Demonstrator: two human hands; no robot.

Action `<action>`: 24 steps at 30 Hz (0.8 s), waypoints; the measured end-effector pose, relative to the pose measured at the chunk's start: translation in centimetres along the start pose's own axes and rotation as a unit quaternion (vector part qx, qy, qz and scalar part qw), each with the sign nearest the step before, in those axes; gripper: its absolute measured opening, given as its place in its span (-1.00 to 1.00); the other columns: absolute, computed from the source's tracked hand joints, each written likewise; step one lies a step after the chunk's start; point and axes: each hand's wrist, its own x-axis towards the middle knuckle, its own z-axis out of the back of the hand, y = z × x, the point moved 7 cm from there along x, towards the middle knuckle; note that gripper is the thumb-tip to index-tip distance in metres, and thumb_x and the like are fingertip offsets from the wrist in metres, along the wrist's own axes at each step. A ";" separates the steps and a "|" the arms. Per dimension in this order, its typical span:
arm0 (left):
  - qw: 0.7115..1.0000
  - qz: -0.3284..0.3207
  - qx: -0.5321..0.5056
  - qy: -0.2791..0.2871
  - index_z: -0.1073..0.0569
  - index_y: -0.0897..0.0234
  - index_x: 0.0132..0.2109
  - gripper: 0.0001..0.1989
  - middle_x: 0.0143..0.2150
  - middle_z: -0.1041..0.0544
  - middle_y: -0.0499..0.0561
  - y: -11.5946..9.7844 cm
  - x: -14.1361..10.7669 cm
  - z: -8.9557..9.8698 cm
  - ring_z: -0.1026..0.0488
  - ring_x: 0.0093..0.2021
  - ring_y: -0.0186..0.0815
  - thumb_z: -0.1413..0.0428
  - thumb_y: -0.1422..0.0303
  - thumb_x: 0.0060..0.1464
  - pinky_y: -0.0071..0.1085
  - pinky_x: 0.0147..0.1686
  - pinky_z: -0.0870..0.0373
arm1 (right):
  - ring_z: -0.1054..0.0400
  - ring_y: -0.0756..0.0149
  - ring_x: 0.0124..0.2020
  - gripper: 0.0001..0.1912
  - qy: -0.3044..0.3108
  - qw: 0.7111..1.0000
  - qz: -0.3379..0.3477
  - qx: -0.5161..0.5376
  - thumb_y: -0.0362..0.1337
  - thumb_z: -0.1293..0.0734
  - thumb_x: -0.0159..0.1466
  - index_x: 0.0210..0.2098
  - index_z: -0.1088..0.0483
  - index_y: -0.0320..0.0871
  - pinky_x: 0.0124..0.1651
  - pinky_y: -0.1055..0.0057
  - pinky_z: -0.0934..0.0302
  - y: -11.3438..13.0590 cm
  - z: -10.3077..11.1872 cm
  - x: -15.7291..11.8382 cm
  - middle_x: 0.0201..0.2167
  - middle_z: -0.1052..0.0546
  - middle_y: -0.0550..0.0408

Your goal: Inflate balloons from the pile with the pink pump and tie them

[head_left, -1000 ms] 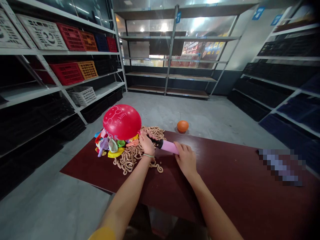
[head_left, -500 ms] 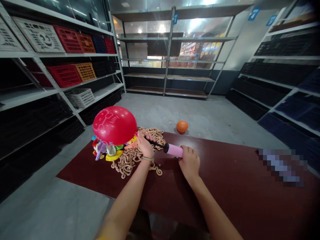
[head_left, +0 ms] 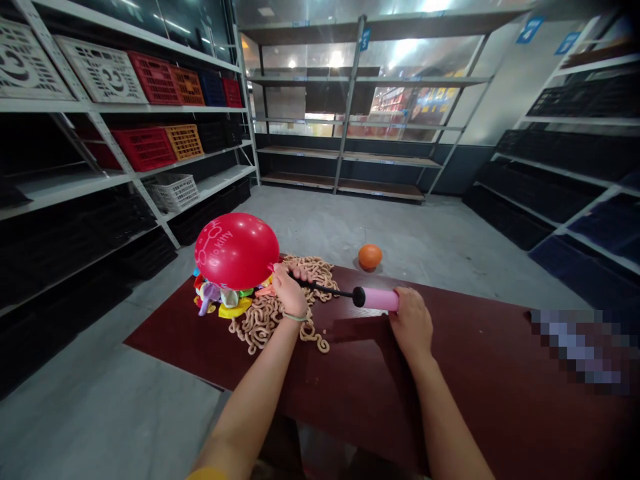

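Observation:
A red balloon (head_left: 237,251) with pale print is inflated at the left, its neck at the fingers of my left hand (head_left: 291,291). Those fingers are closed round the balloon neck and the black end of a hand pump. My right hand (head_left: 412,323) grips the pump's pink barrel (head_left: 380,299) at its far end, and a long black rod shows between the two hands. Under the balloon lie colourful limp balloons (head_left: 235,307). Tan, curly strands (head_left: 259,323) are heaped beneath and around my left hand.
The dark red table (head_left: 360,393) bears all this. An orange ball-like object (head_left: 370,257) is beyond its far edge. A pixelated item (head_left: 575,347) lies at the right. Shelves with crates (head_left: 147,148) stand left, more racks (head_left: 345,157) behind and at right.
My right hand has moved right with the pink barrel, away from my left hand, and more of the black rod shows. The view has shifted slightly.

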 end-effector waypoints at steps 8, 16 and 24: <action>1.000 0.006 0.008 -0.022 -0.14 0.20 -0.44 -0.72 -0.63 -0.15 -0.19 -0.7 -0.8 -0.5 -0.14 -0.69 -0.44 0.00 0.24 0.20 -0.50 -0.69 -0.15 | -0.24 0.04 0.00 -0.57 0.008 0.998 -0.066 -0.007 -0.48 -0.22 0.14 0.01 -0.30 -0.20 -0.07 0.21 -0.10 4.4 0.0 -0.9 -0.09 -0.46 -0.11; 0.996 0.008 0.049 0.075 -0.16 0.21 -0.45 -0.63 -0.64 -0.18 -0.18 2.7 -3.1 -2.3 -0.20 -0.70 -0.44 0.03 0.13 0.27 -0.49 -0.66 -0.21 | -0.27 0.11 -0.06 -0.54 0.059 0.997 0.004 0.047 -0.44 -0.22 0.18 0.08 -0.29 -0.11 -0.07 0.25 -0.13 6.7 -0.5 -0.8 -0.06 -0.46 -0.03; 0.999 -0.001 0.015 0.052 -0.14 0.21 -0.38 -0.69 -0.62 -0.22 -0.19 2.3 -2.0 -2.0 -0.22 -0.67 -0.46 0.04 0.17 0.29 -0.51 -0.62 -0.22 | -0.18 0.09 0.11 -0.59 0.001 0.997 -0.082 0.008 -0.49 -0.18 0.18 0.00 -0.35 -0.13 0.04 0.23 -0.13 -3.2 0.5 0.2 -0.02 -0.46 -0.06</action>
